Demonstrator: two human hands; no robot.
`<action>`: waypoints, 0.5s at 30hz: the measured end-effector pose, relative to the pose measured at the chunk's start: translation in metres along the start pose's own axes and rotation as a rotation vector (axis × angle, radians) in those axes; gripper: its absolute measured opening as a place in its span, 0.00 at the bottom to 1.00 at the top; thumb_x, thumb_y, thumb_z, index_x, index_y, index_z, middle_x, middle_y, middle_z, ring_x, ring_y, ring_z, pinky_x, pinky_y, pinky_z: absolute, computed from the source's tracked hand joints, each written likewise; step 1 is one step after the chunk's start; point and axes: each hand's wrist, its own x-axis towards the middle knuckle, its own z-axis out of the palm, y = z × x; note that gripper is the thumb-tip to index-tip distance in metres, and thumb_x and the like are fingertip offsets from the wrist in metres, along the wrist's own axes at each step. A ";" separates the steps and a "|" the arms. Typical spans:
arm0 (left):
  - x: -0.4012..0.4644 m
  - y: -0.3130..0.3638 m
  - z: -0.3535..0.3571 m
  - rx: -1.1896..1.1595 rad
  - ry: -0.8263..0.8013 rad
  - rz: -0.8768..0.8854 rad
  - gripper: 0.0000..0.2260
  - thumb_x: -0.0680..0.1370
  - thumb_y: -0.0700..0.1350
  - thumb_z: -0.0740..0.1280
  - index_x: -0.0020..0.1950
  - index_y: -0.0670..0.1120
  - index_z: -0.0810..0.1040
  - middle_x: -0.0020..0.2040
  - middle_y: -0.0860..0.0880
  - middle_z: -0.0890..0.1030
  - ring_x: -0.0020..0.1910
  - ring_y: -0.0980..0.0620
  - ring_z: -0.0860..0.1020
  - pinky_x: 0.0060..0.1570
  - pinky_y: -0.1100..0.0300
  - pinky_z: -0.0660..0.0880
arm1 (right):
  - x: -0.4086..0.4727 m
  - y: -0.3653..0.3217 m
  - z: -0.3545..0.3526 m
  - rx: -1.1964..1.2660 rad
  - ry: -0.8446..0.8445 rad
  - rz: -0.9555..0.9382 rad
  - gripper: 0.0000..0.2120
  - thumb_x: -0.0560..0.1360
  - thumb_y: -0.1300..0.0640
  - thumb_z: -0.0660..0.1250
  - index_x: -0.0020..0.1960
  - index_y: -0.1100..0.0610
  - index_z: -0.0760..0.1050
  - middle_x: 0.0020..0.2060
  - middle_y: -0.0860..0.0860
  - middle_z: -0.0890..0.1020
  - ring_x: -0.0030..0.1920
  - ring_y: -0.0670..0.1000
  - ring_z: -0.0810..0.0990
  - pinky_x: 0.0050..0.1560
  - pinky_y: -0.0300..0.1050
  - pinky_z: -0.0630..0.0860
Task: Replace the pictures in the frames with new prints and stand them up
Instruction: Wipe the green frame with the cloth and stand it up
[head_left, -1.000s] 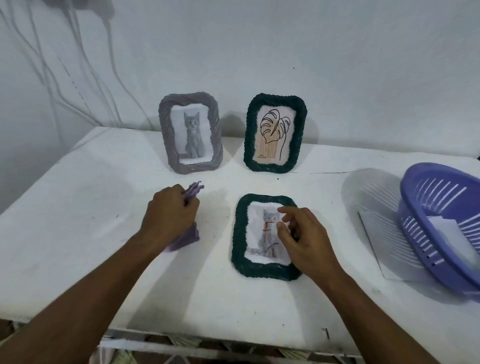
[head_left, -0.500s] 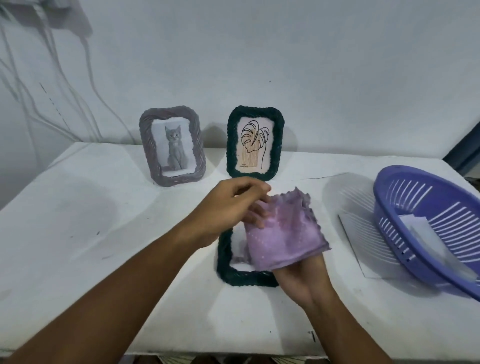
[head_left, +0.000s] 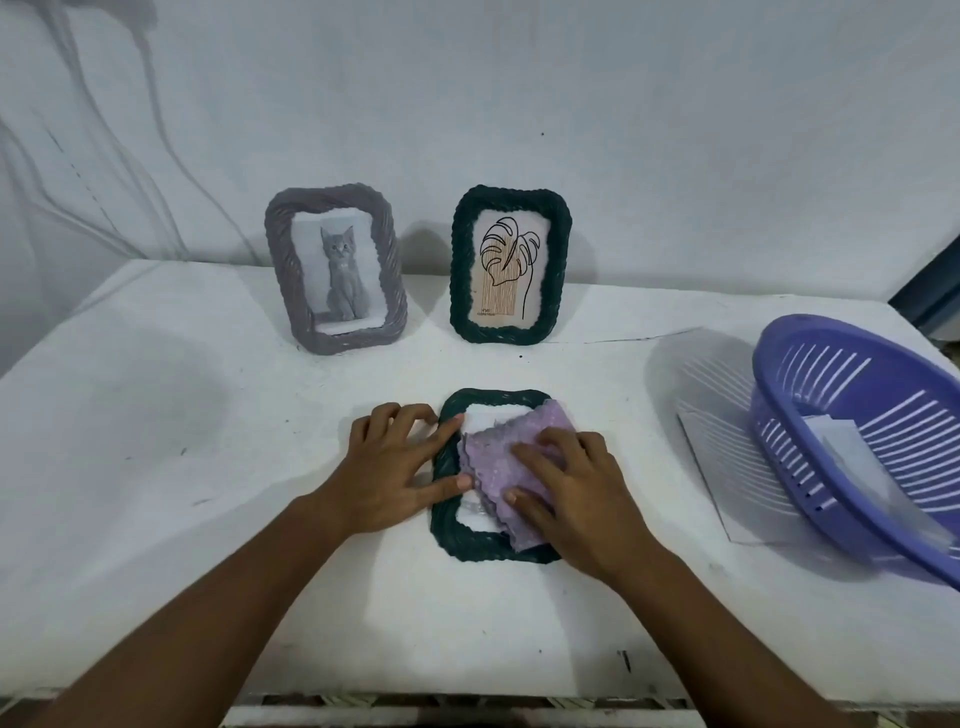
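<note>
A dark green woven frame (head_left: 457, 540) lies flat on the white table (head_left: 156, 467), face up. A purple cloth (head_left: 493, 457) is spread over its glass, and my right hand (head_left: 566, 483) presses flat on the cloth. My left hand (head_left: 395, 467) rests on the frame's left edge, fingers spread, thumb touching the cloth. The picture under the cloth is mostly hidden. At the back stand a grey woven frame (head_left: 335, 270) with a kitten picture and a second dark green frame (head_left: 511, 265) with a leaf drawing.
A purple slotted plastic basket (head_left: 857, 441) with paper prints (head_left: 852, 452) inside sits at the right edge. A clear flat sheet (head_left: 727, 467) lies beside it on the table. The wall rises right behind the standing frames.
My left hand carried the cloth from the left of the table over to the frame. Both hands then came down; the cloth now lies on the glass under my right hand.
</note>
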 end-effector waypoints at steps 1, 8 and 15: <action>0.001 -0.002 0.000 -0.007 -0.017 0.006 0.42 0.65 0.79 0.36 0.75 0.63 0.52 0.69 0.54 0.61 0.67 0.50 0.53 0.66 0.52 0.51 | 0.000 -0.001 0.004 -0.032 0.023 0.004 0.25 0.74 0.39 0.54 0.64 0.50 0.75 0.60 0.53 0.76 0.58 0.57 0.72 0.53 0.53 0.75; 0.003 -0.005 -0.002 -0.013 -0.077 0.054 0.46 0.62 0.80 0.33 0.76 0.61 0.49 0.75 0.56 0.53 0.69 0.49 0.48 0.68 0.52 0.47 | 0.017 -0.006 0.011 -0.074 0.145 0.006 0.15 0.71 0.52 0.68 0.56 0.53 0.80 0.50 0.56 0.80 0.49 0.60 0.75 0.45 0.50 0.77; 0.005 -0.004 -0.005 -0.022 -0.121 0.025 0.51 0.57 0.81 0.33 0.76 0.61 0.49 0.75 0.57 0.51 0.70 0.49 0.47 0.68 0.52 0.46 | 0.013 -0.034 0.015 -0.019 0.117 -0.129 0.17 0.70 0.57 0.61 0.56 0.55 0.79 0.46 0.51 0.79 0.47 0.55 0.76 0.49 0.51 0.76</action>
